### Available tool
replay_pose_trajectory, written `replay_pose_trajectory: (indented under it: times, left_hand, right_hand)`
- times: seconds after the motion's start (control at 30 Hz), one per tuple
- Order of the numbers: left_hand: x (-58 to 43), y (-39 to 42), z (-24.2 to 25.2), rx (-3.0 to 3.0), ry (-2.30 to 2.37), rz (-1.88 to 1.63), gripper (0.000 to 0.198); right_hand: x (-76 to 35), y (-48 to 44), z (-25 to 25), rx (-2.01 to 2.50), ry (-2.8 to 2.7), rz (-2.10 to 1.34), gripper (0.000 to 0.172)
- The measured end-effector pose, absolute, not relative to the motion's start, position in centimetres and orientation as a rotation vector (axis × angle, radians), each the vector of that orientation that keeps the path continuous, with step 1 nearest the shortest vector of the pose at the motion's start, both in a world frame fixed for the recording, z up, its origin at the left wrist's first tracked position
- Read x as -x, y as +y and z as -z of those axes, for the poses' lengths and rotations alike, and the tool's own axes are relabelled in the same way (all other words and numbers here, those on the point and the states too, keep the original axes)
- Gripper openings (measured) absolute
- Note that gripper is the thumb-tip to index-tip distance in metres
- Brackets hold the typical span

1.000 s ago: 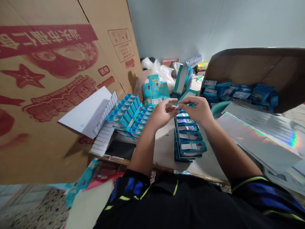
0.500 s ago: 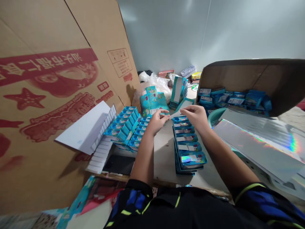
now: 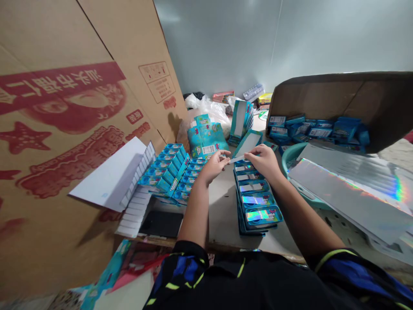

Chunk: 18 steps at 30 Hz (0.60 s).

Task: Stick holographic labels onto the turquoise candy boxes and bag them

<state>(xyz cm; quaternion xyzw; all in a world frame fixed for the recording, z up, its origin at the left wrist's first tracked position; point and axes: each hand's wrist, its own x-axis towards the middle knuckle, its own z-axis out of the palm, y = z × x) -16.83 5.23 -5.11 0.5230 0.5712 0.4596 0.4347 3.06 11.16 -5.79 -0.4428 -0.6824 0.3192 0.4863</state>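
A narrow pale sticker strip point(image 3: 238, 159) is stretched between my two hands, over the far end of a row of small blue packs point(image 3: 263, 216). My left hand point(image 3: 213, 167) pinches the strip's left end between thumb and finger. At its other end, my right hand point(image 3: 265, 162) has thumb and fingers pressed together on it. Packs in the row carry shiny or whitish strips across their tops. Whether the strip touches the farthest pack, I cannot tell. Behind my hands lie a blue printed card with a white panel point(image 3: 250, 143) and an unfolded blue carton point(image 3: 206, 137).
Left stand an open display box point(image 3: 111, 183) with blue packs point(image 3: 158, 172), a dark phone point(image 3: 162, 224) and a tall cardboard carton point(image 3: 80, 107). Shiny sheets point(image 3: 348, 189) cover a teal basket point(image 3: 285, 159) at right. Behind it, a brown box point(image 3: 325, 94) holds blue packets.
The strip has come down slightly and looks straighter between my hands. My right hand has dropped a little, and the view has shifted slightly.
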Motion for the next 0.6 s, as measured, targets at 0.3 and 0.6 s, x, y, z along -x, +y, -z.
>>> replay_pose_trajectory:
  times: [0.3, 0.6]
  left_hand:
    - [16.2, 5.9, 8.7, -1.263, 1.315, -1.239, 0.030]
    - [12.9, 2.0, 13.5, -1.090, 1.681, -1.354, 0.054]
  right_hand:
    - [-3.1, 11.8, 7.1, 1.076, -1.669, -0.900, 0.011]
    - [-4.2, 11.4, 8.9, 0.992, -1.256, -1.379, 0.063]
